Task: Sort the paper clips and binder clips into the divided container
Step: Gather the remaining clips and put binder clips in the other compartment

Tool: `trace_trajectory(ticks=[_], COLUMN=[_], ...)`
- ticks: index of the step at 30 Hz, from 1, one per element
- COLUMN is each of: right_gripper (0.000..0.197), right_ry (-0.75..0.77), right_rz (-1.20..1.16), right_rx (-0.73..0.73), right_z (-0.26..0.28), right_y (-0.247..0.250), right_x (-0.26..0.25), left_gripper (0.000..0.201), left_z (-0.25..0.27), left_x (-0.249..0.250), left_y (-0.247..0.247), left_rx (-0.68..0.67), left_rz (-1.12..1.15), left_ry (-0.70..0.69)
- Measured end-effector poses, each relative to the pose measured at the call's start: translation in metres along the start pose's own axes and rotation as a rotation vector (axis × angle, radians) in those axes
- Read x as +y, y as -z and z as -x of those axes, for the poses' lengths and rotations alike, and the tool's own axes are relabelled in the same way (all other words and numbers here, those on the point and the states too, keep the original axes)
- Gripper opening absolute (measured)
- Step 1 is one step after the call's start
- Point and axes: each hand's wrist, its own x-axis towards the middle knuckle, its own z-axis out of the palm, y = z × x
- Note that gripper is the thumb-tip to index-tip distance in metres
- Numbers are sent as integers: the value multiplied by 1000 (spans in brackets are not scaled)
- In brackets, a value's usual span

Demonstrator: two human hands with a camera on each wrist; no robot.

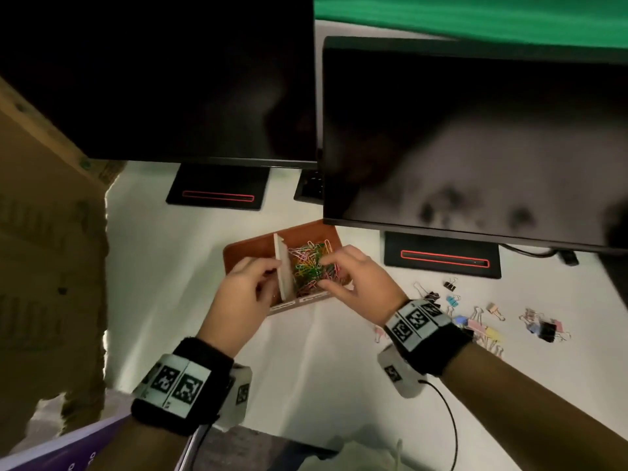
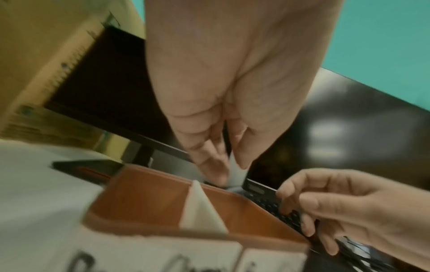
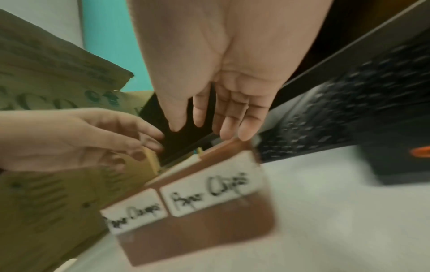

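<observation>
I pinch the white divider (image 1: pixel 284 266) with my left hand (image 1: pixel 243 294) to keep the paper clips (image 1: pixel 311 266) in the container's (image 1: pixel 251 248) right compartment, right hand (image 1: pixel 356 283) spread loose and empty over them, binder clips (image 1: pixel 482 321) waiting on the worktop (image 1: pixel 163 266) to the right.

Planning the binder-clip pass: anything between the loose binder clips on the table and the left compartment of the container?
The right hand and its wrist lie between the binder clips and the container. The left hand hovers over the left compartment, holding something white at the divider. Nothing else visible.
</observation>
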Motion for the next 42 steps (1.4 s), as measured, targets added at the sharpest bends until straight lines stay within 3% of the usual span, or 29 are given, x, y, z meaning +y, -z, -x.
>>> trace_trajectory(ticks=[3,6,9,12,16,21,24,31,42], right_gripper=[39,53,69,75,77,47,34,21,16], right_ry=[-203,-385,-396,-375,-413,-380,-372,-329,-367], right_rz=[90,148,195,236,243,202,240,258,183], right_rx=[-10,-147,-293,-353,-335,-266,-275,-289,-332], right_z=[32,59,74,76,71,66,65,57,52], right_y=[22,34,30,20,8,0,-1,-1,-3], right_x=[43,74,90,96,96,96,98,99,99], left_gripper=[28,30,44,70,81,46,36,21,4], left_z=[7,11,15,13,7,1,-2,-5,-4], left_x=[25,42,47,47,45,35,31,30,23], left_y=[-30,-70,-114,-150,-178,-185,-183,-184,-172], left_rx=[-166,-375,-519,-589,-512,-432,-402,-383,-368], left_rz=[88,100,7,-122,-223,-159,-107,-59,-59], left_ry=[-122,-169,-188,-63,-41,-58,-26,123,119])
